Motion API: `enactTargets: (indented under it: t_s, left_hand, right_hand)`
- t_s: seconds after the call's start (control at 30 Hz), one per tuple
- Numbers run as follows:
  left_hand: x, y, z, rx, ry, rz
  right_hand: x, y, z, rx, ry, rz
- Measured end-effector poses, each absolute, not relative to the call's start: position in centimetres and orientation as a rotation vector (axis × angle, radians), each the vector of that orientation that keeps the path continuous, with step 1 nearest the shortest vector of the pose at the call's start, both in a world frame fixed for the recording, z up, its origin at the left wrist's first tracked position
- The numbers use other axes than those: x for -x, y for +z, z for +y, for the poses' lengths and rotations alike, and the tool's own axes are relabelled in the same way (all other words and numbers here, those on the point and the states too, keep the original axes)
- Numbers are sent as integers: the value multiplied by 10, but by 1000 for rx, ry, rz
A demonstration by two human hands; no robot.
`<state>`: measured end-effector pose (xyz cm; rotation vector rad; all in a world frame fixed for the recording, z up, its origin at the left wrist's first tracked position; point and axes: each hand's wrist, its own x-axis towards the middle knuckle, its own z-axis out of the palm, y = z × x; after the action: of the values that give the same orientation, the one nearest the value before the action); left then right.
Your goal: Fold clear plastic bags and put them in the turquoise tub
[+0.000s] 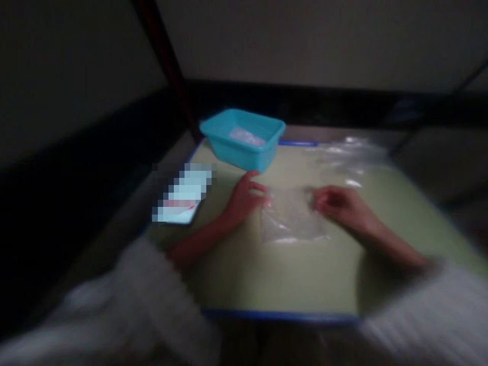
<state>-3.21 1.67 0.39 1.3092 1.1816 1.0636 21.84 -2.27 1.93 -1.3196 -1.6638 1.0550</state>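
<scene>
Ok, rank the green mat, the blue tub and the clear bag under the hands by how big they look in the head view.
1. Green mat, by far the largest.
2. Blue tub and clear bag: they look about alike, and the tub sits farther from the camera, so no ranking between them.

The left hand and right hand rest on the bag's top corners.

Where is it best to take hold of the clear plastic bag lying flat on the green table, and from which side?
Probably at its far edge, from above: the clear plastic bag lies flat and limp, and the left hand and right hand already meet its two far corners there.
</scene>
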Motion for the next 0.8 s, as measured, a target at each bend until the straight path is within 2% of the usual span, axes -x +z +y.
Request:
enactTargets:
  t_s: [0.43,0.67,0.8]
  left_hand:
    - [26,9,14,-1292,1042,1261]
    - [28,0,24,-1473,1108,1291]
    - [31,-5,22,-1805,1169,1271]
  right_hand:
    - [-224,20,-17,1400,1021,-1708]
    - [-225,19,-17,1415,990,-1744]
    - [-224,19,-20,1421,916,-1757]
